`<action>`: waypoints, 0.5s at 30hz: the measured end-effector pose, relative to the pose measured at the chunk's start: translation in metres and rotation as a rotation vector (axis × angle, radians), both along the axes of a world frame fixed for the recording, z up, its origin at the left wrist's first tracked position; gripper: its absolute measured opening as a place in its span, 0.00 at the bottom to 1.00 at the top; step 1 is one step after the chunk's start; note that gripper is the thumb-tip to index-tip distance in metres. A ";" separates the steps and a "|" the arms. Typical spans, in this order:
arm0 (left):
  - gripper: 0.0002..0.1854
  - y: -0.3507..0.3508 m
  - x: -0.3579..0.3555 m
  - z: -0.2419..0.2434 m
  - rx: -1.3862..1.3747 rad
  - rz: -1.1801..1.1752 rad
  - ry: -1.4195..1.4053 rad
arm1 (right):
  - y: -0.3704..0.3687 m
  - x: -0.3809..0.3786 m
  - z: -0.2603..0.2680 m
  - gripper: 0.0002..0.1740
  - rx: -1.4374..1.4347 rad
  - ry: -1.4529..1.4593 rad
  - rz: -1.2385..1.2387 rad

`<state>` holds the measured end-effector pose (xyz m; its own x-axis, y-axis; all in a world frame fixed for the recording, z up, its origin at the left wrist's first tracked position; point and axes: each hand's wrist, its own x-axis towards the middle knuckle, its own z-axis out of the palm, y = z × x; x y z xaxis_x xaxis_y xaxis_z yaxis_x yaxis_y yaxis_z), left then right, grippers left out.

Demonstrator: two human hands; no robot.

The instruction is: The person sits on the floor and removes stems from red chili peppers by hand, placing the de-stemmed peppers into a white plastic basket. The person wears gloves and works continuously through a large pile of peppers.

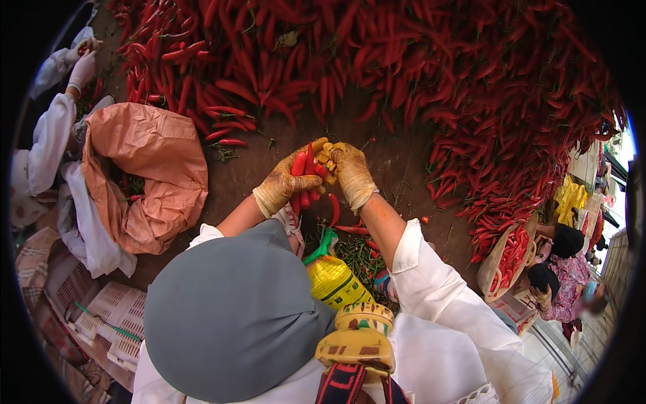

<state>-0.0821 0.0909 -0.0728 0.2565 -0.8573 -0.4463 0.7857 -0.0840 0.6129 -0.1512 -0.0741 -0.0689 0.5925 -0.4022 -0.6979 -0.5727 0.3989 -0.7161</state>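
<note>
In a stained yellowish glove, my left hand (283,183) grips a small bunch of red chili peppers (300,164). My right hand (350,170), gloved the same way, meets it, its bent fingers at the stem end of a pepper; the fingertips partly hide the contact. Both hands are above brown ground (398,166). Below them lie a loose red chili (334,209) and a heap of green stems (356,257) with some red pieces. A yellow printed bag (335,280) with a green edge stands beside the stems.
A large heap of red chilies (353,45) curves across the far side and right. At left are an open orange sack (146,116), white plastic crates (108,315) and another person's gloved hands (83,68). Right are a chili-filled basket (532,252) and another person (568,275).
</note>
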 end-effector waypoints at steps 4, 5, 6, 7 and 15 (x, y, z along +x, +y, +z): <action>0.43 0.010 -0.002 -0.009 -0.040 0.190 0.312 | -0.051 0.060 -0.034 0.23 -0.901 0.222 0.344; 0.43 0.013 -0.003 -0.013 -0.035 0.246 0.399 | -0.061 0.078 -0.043 0.28 -0.940 0.261 0.295; 0.41 0.017 -0.004 -0.017 -0.038 0.262 0.405 | -0.069 0.090 -0.051 0.31 -0.928 0.264 0.334; 0.40 0.020 -0.003 -0.022 -0.048 0.281 0.419 | -0.070 0.099 -0.059 0.32 -0.905 0.302 0.387; 0.32 0.017 0.008 -0.054 -0.093 0.466 0.455 | -0.039 0.035 -0.033 0.24 -0.634 0.355 0.374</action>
